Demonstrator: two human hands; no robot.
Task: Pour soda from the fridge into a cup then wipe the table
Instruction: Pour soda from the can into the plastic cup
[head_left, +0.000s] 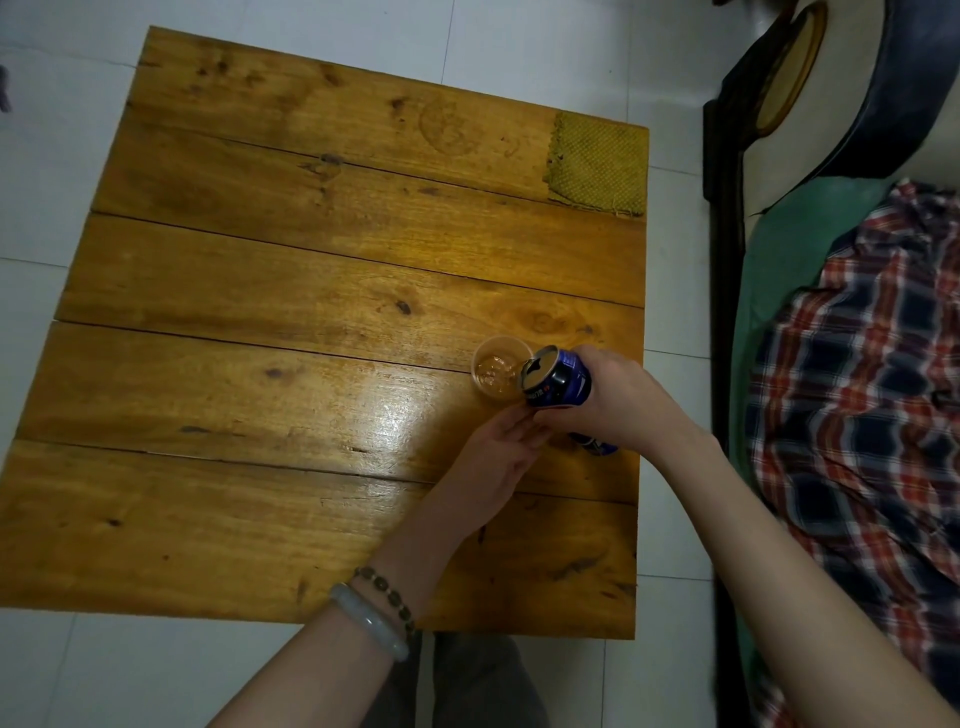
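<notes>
A clear plastic cup (496, 371) stands on the wooden table (311, 291) near its right edge, with a little pale liquid in the bottom. My right hand (618, 400) grips a blue soda can (558, 384) and tilts it, its opened top leaning over the cup's rim. My left hand (493, 462) lies low on the table with its fingers stretched out. Its tips reach the cup's near side under the can without wrapping around it. A yellow-green woven cloth (597, 163) lies on the far right corner of the table.
White tiled floor (670, 260) surrounds the table. To the right stands a dark-framed bed (724, 312) with a green sheet and a plaid cloth (872, 389). A blue patch (597, 446) shows on the table below my right wrist.
</notes>
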